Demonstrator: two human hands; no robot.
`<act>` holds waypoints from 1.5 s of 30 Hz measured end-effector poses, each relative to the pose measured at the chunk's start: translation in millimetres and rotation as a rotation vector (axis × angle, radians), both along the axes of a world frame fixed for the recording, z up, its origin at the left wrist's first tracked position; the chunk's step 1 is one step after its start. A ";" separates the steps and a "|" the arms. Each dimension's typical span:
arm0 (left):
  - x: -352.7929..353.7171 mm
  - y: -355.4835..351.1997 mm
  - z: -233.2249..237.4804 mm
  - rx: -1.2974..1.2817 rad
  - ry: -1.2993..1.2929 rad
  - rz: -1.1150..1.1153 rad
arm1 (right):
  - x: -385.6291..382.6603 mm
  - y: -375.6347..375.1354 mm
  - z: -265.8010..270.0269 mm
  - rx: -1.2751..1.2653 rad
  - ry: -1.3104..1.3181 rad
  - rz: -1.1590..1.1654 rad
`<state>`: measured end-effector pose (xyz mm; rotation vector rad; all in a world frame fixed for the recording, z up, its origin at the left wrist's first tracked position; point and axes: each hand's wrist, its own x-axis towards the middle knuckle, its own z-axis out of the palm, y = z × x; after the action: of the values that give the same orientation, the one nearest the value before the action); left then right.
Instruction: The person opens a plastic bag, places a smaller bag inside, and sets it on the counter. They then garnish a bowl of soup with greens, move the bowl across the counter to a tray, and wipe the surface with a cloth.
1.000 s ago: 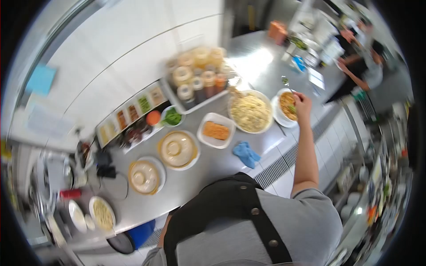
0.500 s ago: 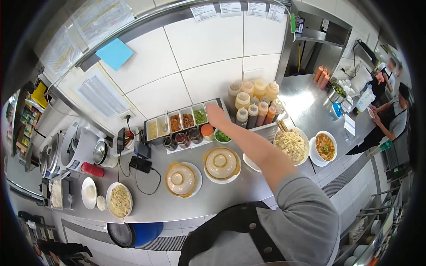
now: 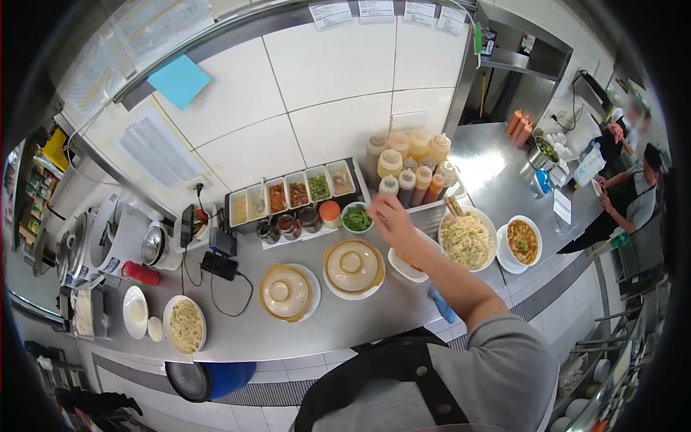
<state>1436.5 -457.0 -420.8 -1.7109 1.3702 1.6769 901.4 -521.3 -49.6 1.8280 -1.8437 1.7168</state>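
Right hand (image 3: 389, 218) just beside bowl of greens (image 3: 356, 219) — fingers (image 3: 381, 210) bunched, whether holding anything unclear

There's 2 pots w/ lids (image 3: 286, 291) (image 3: 353, 266), 2 noodle dishes (image 3: 466, 239) (image 3: 185, 325), 1 soup bowl (image 3: 522, 242), 1 bowl of greens (image 3: 357, 218), 3 orange bottles (image 3: 521, 127) at back, 1 hand (image 3: 392, 216).

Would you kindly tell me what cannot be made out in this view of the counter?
Left hand: nowhere in the head view.
Right hand: head view, too small to tell whether it holds anything.
White dish: mostly hidden by the forearm.
Lidded pot: lid covers its contents.
Tickets on the rail: print too small.
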 end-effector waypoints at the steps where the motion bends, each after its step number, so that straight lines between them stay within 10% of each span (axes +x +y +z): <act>1: -5.7 4.7 -2.1 0.000 -0.007 -0.018 | -7.4 41.0 8.3 0.085 0.022 -0.002; 6: -62.7 36.7 -11.4 0.001 -0.006 -0.143 | -62.8 240.5 -64.7 0.527 -0.009 -0.127; 9: -124.1 62.4 -14.7 -0.015 0.031 -0.245 | -97.2 353.2 -140.8 0.631 -0.639 -0.363; 11: -180.2 86.3 -10.2 -0.035 0.073 -0.312 | -131.5 403.1 -168.9 0.612 -1.153 -0.669; 16: -311.6 138.6 0.6 -0.069 0.154 -0.443 | -222.5 471.5 -229.3 0.193 -1.400 -0.663; 45: -388.7 186.0 45.8 -0.114 -0.031 -0.321 | -457.2 319.3 -180.4 0.226 -1.547 -0.556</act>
<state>1047.8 -271.0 -375.1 -1.4712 1.6516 1.4131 444.3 -202.0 -230.0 -0.5121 -2.4442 2.8559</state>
